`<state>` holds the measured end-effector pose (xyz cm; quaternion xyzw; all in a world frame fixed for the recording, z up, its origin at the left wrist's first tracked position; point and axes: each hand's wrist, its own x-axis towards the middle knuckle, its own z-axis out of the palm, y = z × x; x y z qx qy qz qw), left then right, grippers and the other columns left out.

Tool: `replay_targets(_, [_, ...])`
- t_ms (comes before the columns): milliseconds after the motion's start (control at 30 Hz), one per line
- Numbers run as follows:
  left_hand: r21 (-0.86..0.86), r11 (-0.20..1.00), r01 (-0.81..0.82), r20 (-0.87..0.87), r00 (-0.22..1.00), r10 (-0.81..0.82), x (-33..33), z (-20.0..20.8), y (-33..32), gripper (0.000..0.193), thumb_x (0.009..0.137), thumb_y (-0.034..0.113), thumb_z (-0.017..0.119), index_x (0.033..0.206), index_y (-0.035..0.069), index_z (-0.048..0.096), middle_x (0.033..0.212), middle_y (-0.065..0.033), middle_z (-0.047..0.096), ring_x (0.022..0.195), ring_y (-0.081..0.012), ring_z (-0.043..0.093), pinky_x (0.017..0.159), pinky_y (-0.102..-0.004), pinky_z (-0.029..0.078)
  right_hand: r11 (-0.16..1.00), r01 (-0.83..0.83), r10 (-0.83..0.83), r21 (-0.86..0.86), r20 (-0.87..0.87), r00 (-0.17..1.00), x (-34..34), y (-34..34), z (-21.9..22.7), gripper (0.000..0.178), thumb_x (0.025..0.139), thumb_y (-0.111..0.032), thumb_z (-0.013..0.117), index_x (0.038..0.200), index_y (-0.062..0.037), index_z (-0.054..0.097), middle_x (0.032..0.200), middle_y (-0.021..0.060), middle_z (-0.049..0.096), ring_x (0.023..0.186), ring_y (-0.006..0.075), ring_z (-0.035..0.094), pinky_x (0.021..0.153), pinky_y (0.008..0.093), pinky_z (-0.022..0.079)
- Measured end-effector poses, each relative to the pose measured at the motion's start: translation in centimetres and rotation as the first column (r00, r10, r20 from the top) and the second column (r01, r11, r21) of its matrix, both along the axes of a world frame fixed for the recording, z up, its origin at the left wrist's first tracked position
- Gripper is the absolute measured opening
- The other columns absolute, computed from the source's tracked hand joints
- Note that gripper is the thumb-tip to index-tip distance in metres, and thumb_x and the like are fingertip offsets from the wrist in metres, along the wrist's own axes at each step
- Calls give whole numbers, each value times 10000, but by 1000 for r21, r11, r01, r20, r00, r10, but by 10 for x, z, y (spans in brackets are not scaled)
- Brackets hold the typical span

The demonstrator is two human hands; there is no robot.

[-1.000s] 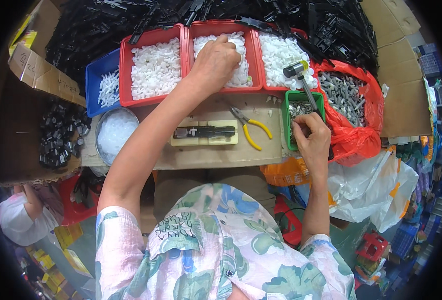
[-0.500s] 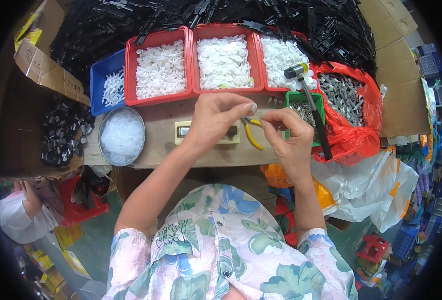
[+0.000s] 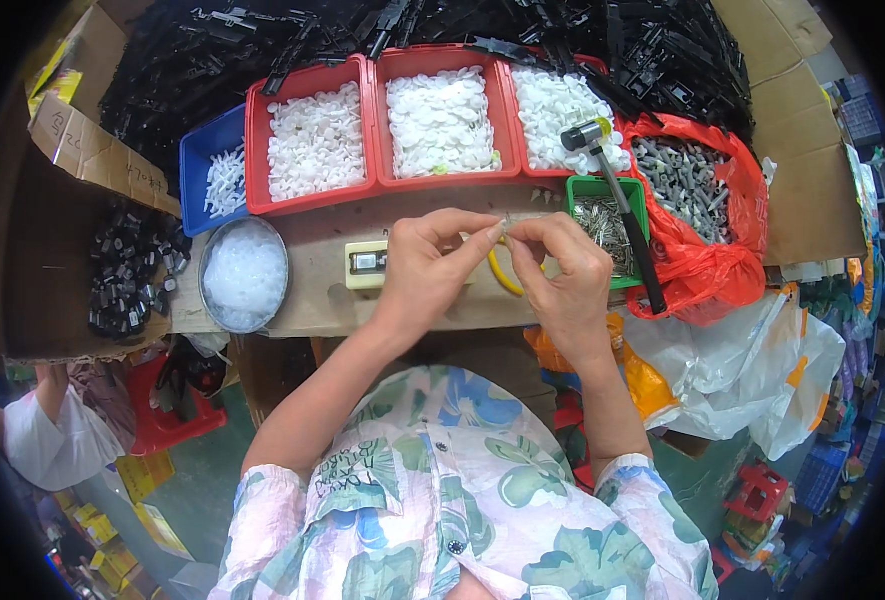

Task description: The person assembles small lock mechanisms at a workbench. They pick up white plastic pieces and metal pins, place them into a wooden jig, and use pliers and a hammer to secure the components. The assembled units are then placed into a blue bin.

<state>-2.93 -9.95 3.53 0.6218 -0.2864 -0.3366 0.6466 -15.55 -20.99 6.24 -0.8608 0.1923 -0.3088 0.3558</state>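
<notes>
Our left hand (image 3: 427, 268) and right hand (image 3: 565, 285) pinch a tiny pale part (image 3: 505, 224), likely for precision; the middle red tray (image 3: 450, 181) sits handy at twelve o'clock.

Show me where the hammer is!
In the head view, the hammer is on the right, its head over white pieces, its handle slanting across the green bin beside the red bag.

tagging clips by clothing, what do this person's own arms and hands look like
The left hand and right hand are bare, with no gloves, and no watch or bracelet shows on either wrist. The uncovered forearms run up to loose, pale pink-and-white fabric sleeves with a green and blue print.
</notes>
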Motion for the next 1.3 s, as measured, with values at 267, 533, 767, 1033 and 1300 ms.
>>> replay_targets(267, [-71, 995, 72, -310, 946, -91, 6, 4, 18, 144, 919, 94, 735, 1033, 9, 751, 961, -50, 737, 832, -89, 667, 719, -247, 532, 858, -104, 116, 502, 7, 993, 1, -6, -1, 98, 852, -16, 739, 937, 17, 704, 831, 53, 708, 700, 96, 651, 627, 244, 499])
replay_targets(533, [-97, 995, 36, -530, 844, -82, 12, 0, 30, 137, 922, 97, 731, 1030, 15, 713, 952, -50, 734, 847, -89, 666, 728, -225, 499, 953, -140, 125, 269, 74, 989, 10, 2, -5, 136, 818, -31, 781, 925, 2, 704, 856, 71, 693, 731, 133, 659, 630, 267, 508])
replay_targets(767, [-81, 997, -20, -590, 806, -31, 3, 3, 38, 135, 938, 130, 718, 1032, 36, 703, 927, -31, 724, 856, -93, 671, 768, -253, 516, 990, -94, 106, -108, 107, 989, 12, 17, -11, 158, 780, -27, 789, 904, -40, 692, 868, 82, 667, 758, 248, 664, 684, 359, 486])
replay_targets(1033, [46, 978, -204, -145, 967, 209, -5, 0, 63, 144, 912, 94, 743, 1019, 14, 691, 904, -43, 711, 803, -126, 663, 716, -262, 506, 959, -253, 260, -128, 45, 965, 28, 20, -19, 118, 834, -20, 704, 935, -41, 647, 899, 97, 605, 818, 296, 631, 693, 408, 468])
replay_targets(1300, [10, 973, -231, 923, 378, 80, 6, -18, 96, 225, 783, 79, 803, 998, 62, 737, 667, -24, 585, 586, -215, 519, 593, -369, 369, 906, -420, 414, -48, -106, 904, 52, 23, -34, 95, 864, 17, 676, 947, 5, 631, 870, 142, 545, 798, 338, 601, 691, 417, 468])
